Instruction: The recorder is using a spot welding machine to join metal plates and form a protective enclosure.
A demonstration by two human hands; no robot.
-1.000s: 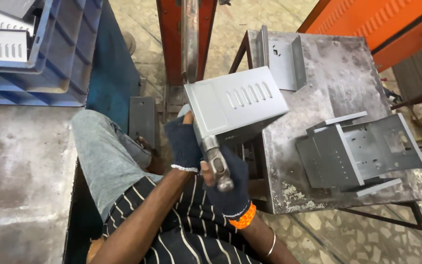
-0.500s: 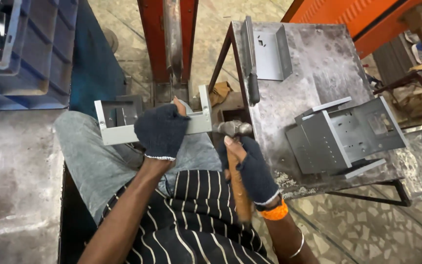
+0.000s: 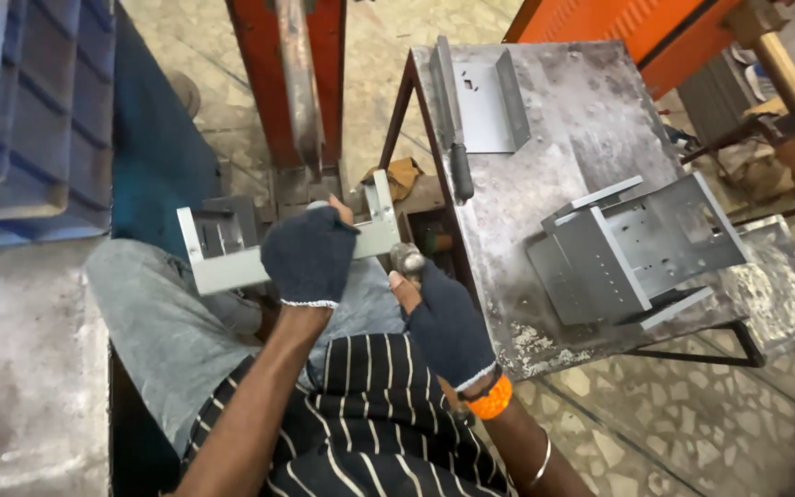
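- Two gloved hands at work: left hand (image 3: pixel 310 256) clamped round a grey sheet-metal bracket (image 3: pixel 232 262) over the lap.
- Right hand (image 3: pixel 445 324) grips a hammer (image 3: pixel 407 259), head touching the bracket's right flange.
- Judged mid-hammering; the next blow needs a firm brace.

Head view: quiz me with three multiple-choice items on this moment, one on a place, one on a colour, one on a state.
1. Where does the large grey perforated sheet-metal box lie?
A. on the worn steel work table
B. on the person's lap
C. in the blue plastic crate

2. What colour is the band at the right wrist?
A. green
B. orange
C. white

3. What is the left hand doing?
A. hanging free
B. resting flat on the table
C. gripping the grey U-shaped sheet-metal bracket

Answers: 1 A, the box rests on the tabletop right of the person. 2 B, an orange band shows below the dark glove cuff. 3 C, the gloved fingers wrap over the bracket's middle, while the right hand grips the metal-headed hammer.
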